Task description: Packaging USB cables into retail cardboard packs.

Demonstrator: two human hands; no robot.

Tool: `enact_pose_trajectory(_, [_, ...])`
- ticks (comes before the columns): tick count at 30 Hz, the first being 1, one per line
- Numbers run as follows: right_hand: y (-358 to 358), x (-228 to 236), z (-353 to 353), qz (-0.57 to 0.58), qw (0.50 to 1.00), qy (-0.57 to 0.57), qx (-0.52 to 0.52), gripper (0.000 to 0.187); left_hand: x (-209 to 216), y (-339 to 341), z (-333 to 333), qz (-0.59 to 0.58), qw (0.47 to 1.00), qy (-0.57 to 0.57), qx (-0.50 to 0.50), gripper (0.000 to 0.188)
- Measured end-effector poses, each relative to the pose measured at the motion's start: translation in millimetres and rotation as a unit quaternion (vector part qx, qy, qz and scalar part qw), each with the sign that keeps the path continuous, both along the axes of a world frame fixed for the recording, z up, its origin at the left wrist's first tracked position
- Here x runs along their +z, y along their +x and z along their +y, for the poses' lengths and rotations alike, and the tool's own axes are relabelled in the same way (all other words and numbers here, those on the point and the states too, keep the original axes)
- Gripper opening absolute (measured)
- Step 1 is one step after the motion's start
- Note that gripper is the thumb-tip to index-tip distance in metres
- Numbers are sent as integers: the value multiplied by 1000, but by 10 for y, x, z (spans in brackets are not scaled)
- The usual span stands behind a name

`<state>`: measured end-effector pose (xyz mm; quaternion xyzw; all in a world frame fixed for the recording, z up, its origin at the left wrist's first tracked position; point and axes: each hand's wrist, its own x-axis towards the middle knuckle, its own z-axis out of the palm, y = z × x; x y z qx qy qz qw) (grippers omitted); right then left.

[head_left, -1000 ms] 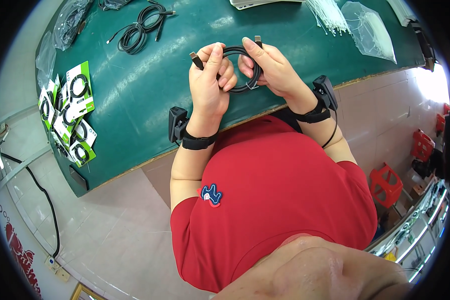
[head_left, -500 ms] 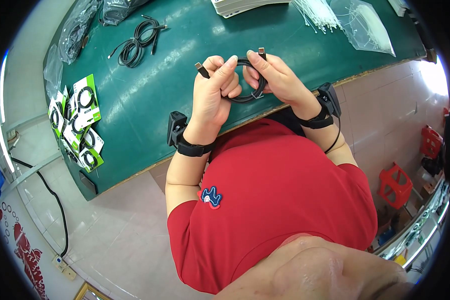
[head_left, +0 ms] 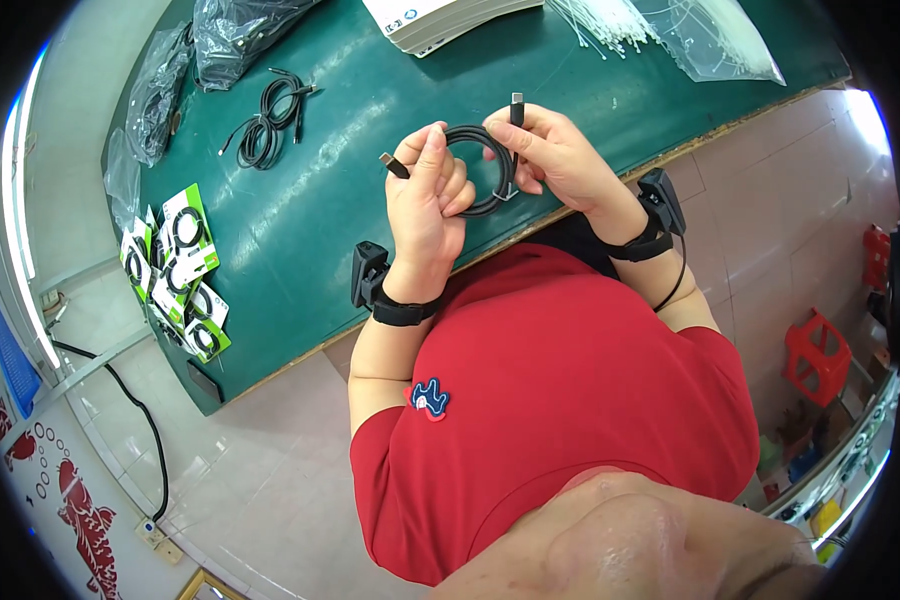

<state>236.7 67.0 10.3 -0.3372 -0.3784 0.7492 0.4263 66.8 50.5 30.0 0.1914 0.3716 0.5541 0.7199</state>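
Note:
A black cable (head_left: pixel 503 172), wound into a round coil, is held between my hands above the near edge of the green table (head_left: pixel 350 200). My left hand (head_left: pixel 428 205) has its fingers curled around the coil's left side, and one metal-tipped plug pokes out beside the thumb. On the other side, my right hand (head_left: pixel 562 158) pinches the coil near the second plug, which points up. A small pale tie (head_left: pixel 507 193) shows on the lower right of the coil. Farther off to the left lie more loosely coiled black cables (head_left: pixel 262 135).
Carded cable packs (head_left: pixel 186 235) in green and white pile up at the table's left end. Grey plastic bags (head_left: pixel 238 40) sit at the far left. A stack of white cards (head_left: pixel 445 22) and white cable ties (head_left: pixel 610 28), some in a clear bag (head_left: pixel 710 40), lie along the far side.
The coil in my hands has become rounder and tighter, and my left fingers wrap it more closely. The whole view has shifted slightly; the table items stay put.

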Motion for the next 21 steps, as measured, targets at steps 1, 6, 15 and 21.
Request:
enact_pose_trajectory(1, [16, -35, -7, -5, 999, 6, -32, 33, -7, -3, 13, -4, 1000, 1, 7, 10])
enact_pose_trajectory(6, [88, -65, -48, 50, 995, 5, -91, 20, -55, -39, 74, -7, 1000, -2, 14, 11])
enact_pose_trajectory(15, [85, -101, 24, 175, 982, -27, -61, 25, -18, -40, 84, -48, 998, -23, -25, 11])
enact_pose_trajectory(21, [5, -78, 82, 175, 982, -68, 8, 27, -80, -105, 31, -30, 999, -32, -23, 7])
